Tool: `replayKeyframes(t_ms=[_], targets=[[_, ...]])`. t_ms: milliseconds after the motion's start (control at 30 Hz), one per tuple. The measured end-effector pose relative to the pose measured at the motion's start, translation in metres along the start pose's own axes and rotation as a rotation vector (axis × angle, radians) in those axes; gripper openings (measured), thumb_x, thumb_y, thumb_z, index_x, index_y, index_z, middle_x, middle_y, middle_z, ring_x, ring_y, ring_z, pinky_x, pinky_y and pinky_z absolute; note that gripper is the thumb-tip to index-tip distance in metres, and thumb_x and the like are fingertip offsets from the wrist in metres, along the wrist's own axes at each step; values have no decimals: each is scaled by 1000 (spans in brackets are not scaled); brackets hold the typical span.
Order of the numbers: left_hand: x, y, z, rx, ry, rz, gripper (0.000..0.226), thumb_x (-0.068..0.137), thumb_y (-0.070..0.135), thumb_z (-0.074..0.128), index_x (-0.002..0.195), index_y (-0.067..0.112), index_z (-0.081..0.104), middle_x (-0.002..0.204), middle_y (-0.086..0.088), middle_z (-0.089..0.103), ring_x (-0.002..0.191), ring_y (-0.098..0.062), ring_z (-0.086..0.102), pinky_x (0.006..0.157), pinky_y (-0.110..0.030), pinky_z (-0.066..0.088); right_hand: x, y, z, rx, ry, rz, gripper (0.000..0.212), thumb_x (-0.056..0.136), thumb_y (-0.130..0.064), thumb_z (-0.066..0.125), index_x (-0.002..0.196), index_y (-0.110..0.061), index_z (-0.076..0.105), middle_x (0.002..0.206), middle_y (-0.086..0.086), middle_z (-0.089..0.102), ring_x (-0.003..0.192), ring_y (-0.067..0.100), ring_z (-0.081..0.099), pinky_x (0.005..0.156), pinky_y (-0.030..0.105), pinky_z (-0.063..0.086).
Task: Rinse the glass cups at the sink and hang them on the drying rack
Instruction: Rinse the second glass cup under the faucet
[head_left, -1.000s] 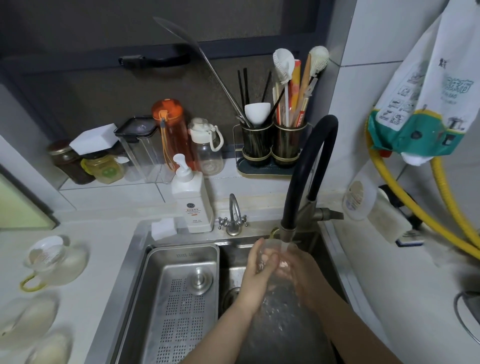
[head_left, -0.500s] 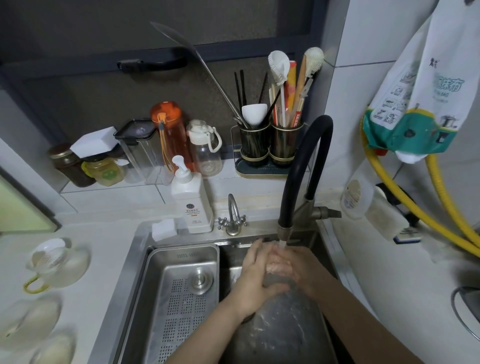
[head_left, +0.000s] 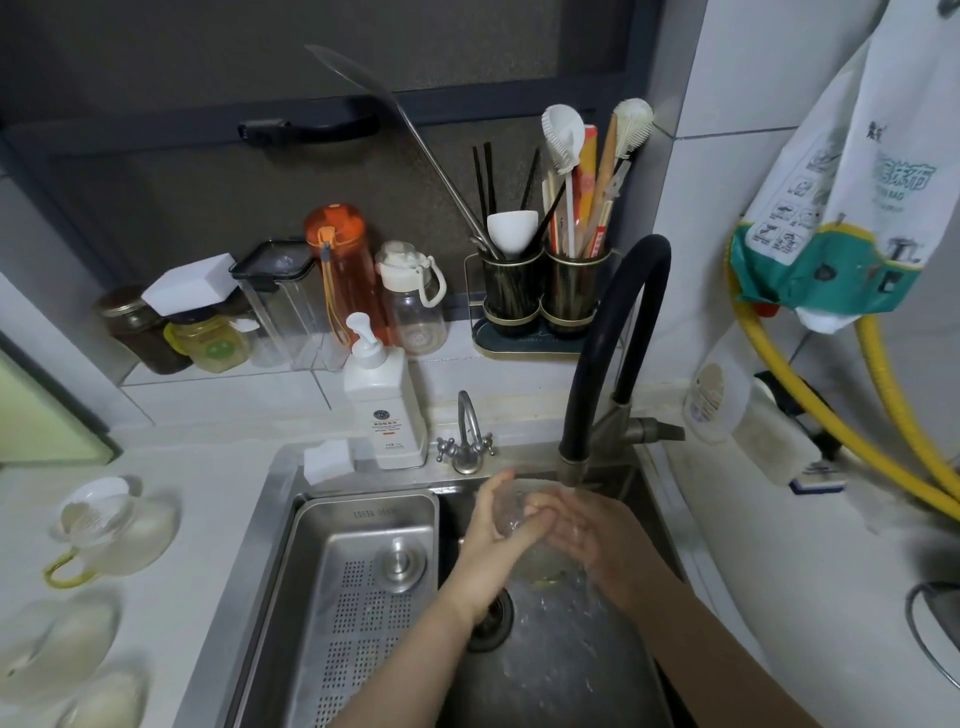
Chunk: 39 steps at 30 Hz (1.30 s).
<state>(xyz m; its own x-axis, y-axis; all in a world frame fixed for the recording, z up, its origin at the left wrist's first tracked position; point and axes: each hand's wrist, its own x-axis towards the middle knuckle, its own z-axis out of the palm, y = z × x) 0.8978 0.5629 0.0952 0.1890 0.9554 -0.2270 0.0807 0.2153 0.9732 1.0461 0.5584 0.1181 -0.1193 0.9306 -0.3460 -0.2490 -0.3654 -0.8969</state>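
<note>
Head view looks down on a steel sink (head_left: 270, 519), where both hands meet under the black faucet (head_left: 597, 364). Between them is a clear glass cup (head_left: 511, 512), hard to make out: it shows only as a pale, see-through shape with wet glints, its rim toward the spout and its walls blurred by the skin behind. Left hand (head_left: 491, 535) curls round the cup's left side, with the thumb up near the rim and the fingers wrapped across its front. Right hand (head_left: 582, 530) is at the cup's right side with fingers bent toward it; whether they grip the glass or only rub it I cannot tell. Water spatters the dark basin below the hands, beside the drain (head_left: 491, 618). A perforated steel tray (head_left: 358, 597) fills the sink's left part, with a round plug (head_left: 400, 564) lying on it. On the white counter (head_left: 208, 519) to the left lie more glass cups: one (head_left: 117, 525) on its side with a yellow handle, and two others (head_left: 57, 639) (head_left: 104, 701) nearer the bottom edge, pale and blurred. Behind the sink stands a white pump bottle (head_left: 384, 410), just beside a small tap (head_left: 467, 436). On the ledge behind are jars, an orange bottle (head_left: 340, 270), and a utensil holder (head_left: 545, 296). A yellow hose (head_left: 831, 415) runs along the right wall.
</note>
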Motion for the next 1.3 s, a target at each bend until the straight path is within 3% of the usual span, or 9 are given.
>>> replayKeyframes(t_ms=[167,300,500,600,700,900,1100,1200,1300], targets=[[3,-2,7,-209,-5,-124,72,64,69,69,129,55,40,140,7,44,124,-10,45,107,-37,35,-6,-6,0,-294,-37,-123,21,93,-23,53,101,-13,69,94,7,73,88,22,71,75,27,56],[4,-4,9,-182,2,-98,65,66,70,66,125,59,41,142,9,39,132,-12,36,113,-40,28,1,-4,-2,-241,-47,-24,24,90,-32,57,100,-16,72,103,7,73,99,24,68,95,42,52],[14,3,1,-190,38,-157,25,84,55,57,106,42,57,110,16,61,98,4,55,94,-28,41,-5,1,-5,-586,-306,174,50,85,-65,40,109,-30,68,117,-7,67,110,8,60,107,38,37],[11,5,5,-197,65,-225,19,91,49,51,102,36,60,95,14,65,86,1,60,77,-27,48,2,-15,10,-543,-280,182,37,95,-35,44,121,-13,59,130,8,57,116,18,54,109,36,35],[15,9,1,-192,57,-275,35,90,52,50,92,23,69,90,-1,73,76,-9,70,69,-31,53,7,-19,22,-505,-262,115,34,94,-8,45,126,-11,52,132,9,55,123,18,52,100,27,40],[16,0,-8,-283,80,-392,62,80,64,54,117,15,64,106,-14,72,93,-32,71,73,-44,58,-4,-7,15,-743,-346,129,29,98,-34,39,112,-28,63,115,-2,65,107,9,60,100,31,43],[13,1,-5,-275,-5,-444,51,87,60,45,88,15,69,69,-5,71,62,-23,68,67,-39,56,-12,-4,17,-648,-360,-7,33,89,-18,55,123,-20,52,115,-8,64,107,2,60,93,22,50],[19,5,-19,-255,-79,-491,63,89,63,37,109,11,67,93,-11,74,86,-29,70,77,-43,55,-21,3,0,-1036,-382,-178,24,94,-32,51,111,-18,60,107,-6,63,96,2,61,88,22,49],[21,5,-19,-206,-77,-572,68,90,64,33,118,10,62,112,-16,69,100,-31,67,87,-45,54,-21,9,-6,-967,-316,-191,19,95,-30,49,95,-18,65,92,-1,67,86,9,63,79,26,50]])
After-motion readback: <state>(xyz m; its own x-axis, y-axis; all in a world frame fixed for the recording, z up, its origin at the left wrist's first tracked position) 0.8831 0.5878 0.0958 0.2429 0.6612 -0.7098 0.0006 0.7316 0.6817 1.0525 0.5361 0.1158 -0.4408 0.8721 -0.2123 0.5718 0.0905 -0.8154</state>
